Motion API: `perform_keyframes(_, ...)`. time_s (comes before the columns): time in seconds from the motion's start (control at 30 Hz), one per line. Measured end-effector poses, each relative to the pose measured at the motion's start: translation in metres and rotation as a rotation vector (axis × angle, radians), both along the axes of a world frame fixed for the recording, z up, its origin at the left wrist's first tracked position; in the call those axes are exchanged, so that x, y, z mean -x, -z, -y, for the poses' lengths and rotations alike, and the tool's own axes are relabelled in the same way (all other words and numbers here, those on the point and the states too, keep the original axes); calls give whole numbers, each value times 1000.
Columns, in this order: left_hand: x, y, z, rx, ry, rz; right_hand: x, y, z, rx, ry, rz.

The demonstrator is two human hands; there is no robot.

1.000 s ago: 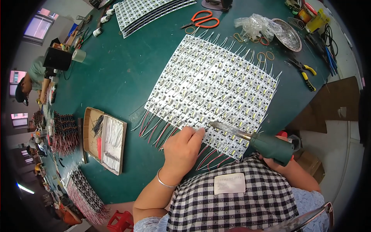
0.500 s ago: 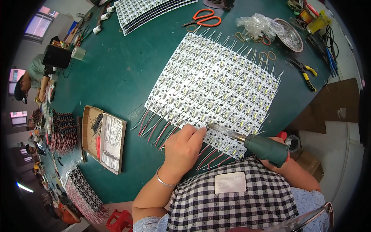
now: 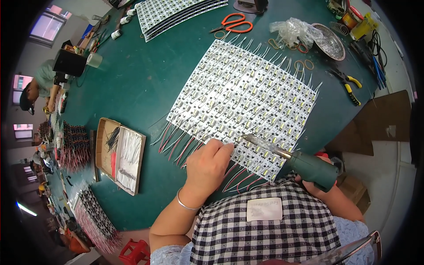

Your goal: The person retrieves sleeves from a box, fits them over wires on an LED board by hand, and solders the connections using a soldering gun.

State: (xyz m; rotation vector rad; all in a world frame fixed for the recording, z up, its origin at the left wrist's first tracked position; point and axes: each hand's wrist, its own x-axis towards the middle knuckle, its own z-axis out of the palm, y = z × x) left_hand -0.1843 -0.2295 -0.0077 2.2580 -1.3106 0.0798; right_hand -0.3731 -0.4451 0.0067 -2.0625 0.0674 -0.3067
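A white panel of small circuit boards (image 3: 251, 88) lies on the green table, with components in rows and thin wires along its far and near edges. My left hand (image 3: 207, 165) rests over its near edge, thumb and forefinger pinched together; whatever they hold is too small to make out. In my right hand (image 3: 314, 189) is a green soldering gun (image 3: 312, 170), its handle hiding most of the fingers. The metal tip points left over the near part of the panel, a little right of my left fingertips. Red, white and black wires (image 3: 176, 145) hang off the near edge.
An open cardboard box (image 3: 131, 161) of cut wires stands to the left. Orange-handled scissors (image 3: 236, 23), crumpled plastic (image 3: 293, 32), a metal dish (image 3: 329, 42) and yellow-black pliers (image 3: 349, 86) lie beyond the panel. Curved boards (image 3: 176, 15) are stacked far left. Another person (image 3: 42, 86) works at left.
The soldering gun has shifted slightly right, its tip moving a little away from my left fingertips. My left hand has moved slightly left, still pinched.
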Motion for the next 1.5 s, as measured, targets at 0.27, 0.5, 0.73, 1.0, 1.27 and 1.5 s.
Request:
perform_keyframes(0.27, 4, -45, -19, 54, -108, 94, 15, -14, 14, -136, 52, -65)
perform_keyframes(0.5, 16, -11, 5, 118, 38, 48, 46, 18, 15, -23, 67, -133)
perform_keyframes(0.73, 16, 4, 5, 53, 36, 20, 47, 17, 15, -76, -7, -206)
perform_keyframes(1.0, 16, 6, 6, 78, 36, -31, 36, 17, 16, 151, -103, -109)
perform_keyframes(1.27, 16, 1, 8, 51, 26, -68, 24, 9, 16, 240, -175, -50)
perform_keyframes(1.5, 16, 1, 8, 52, 23, -61, 12, -8, 5, 211, -50, -88)
